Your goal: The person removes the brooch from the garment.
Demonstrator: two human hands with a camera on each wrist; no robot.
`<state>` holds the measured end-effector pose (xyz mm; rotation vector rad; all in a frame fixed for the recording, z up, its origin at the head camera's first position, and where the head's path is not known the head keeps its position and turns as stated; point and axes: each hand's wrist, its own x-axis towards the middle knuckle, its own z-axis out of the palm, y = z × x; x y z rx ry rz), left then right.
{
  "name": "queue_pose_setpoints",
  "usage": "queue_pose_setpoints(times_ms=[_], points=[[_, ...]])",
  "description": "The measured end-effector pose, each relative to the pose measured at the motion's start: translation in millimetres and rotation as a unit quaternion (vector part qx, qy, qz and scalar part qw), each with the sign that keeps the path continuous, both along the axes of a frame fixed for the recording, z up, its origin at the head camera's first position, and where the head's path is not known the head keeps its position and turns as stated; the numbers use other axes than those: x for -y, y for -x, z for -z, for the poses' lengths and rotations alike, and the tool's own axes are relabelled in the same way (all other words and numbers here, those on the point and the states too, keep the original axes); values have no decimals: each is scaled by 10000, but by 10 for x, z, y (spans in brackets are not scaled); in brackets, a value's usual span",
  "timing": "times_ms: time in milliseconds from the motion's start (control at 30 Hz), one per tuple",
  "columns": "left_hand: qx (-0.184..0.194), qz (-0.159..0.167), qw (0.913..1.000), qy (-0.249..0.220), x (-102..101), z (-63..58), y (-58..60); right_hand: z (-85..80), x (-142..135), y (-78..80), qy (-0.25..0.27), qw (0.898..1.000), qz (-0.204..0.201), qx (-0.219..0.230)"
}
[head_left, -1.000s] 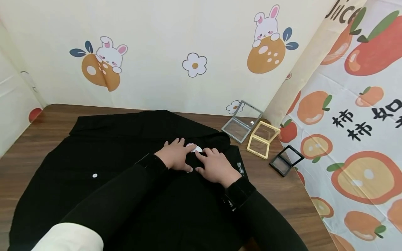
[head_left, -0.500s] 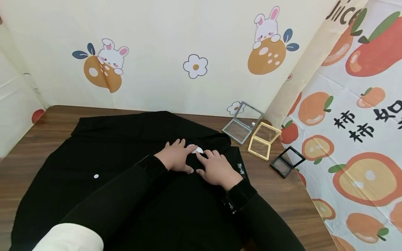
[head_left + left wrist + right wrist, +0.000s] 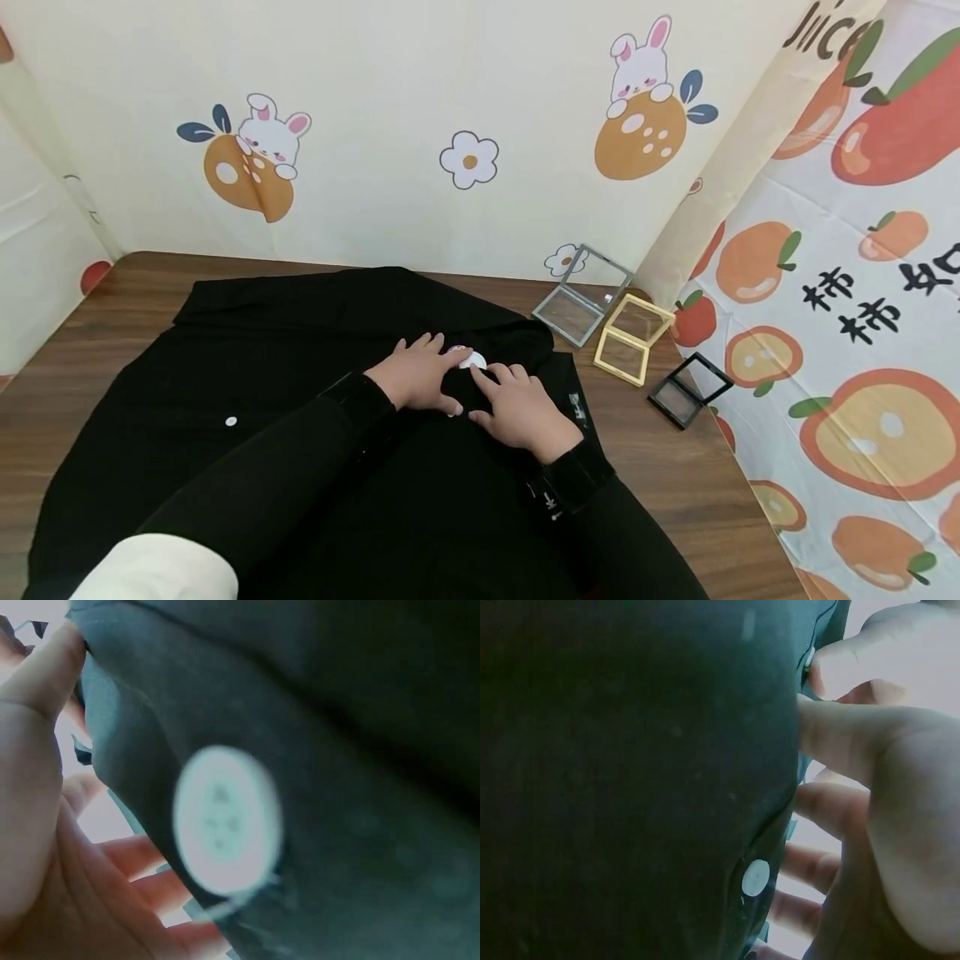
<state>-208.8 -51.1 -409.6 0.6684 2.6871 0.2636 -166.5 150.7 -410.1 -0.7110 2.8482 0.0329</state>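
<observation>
A black button-up shirt (image 3: 300,333) lies spread on the wooden table, its white button (image 3: 231,422) showing at the left. My left hand (image 3: 422,372) rests on the cloth near the collar with fingers spread. Its index finger touches a round white patch (image 3: 474,360). My right hand (image 3: 527,410) rests just to the right, index finger extended to the same patch, thumb on the cloth. Both thumbs point at each other with a small gap between. A large white button (image 3: 227,820) fills the left wrist view, and another button (image 3: 755,877) shows in the right wrist view.
At the right stand three hinged frames with clear panes: a grey frame (image 3: 567,315), a yellow frame (image 3: 622,362) and a black frame (image 3: 677,402). A printed cloth wall (image 3: 360,225) closes off the back, and a fruit-print cloth (image 3: 810,417) the right side.
The head view has shifted slightly. Both hands keep almost the same place on the shirt.
</observation>
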Motion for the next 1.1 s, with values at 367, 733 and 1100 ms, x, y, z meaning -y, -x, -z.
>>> queue_pose_setpoints(times_ms=[367,733,1100], points=[[-1475,-453,9847,-805,-147,8,193,-1,-13,-11,61,10000,-4,-70],[-263,-1059,9819,-1550,-284,45,293,24,-12,-40,142,9999,-19,-91],[-101,-1229,9769,-1744,-325,-10,277,32,-28,-51,106,9998,-11,-155]])
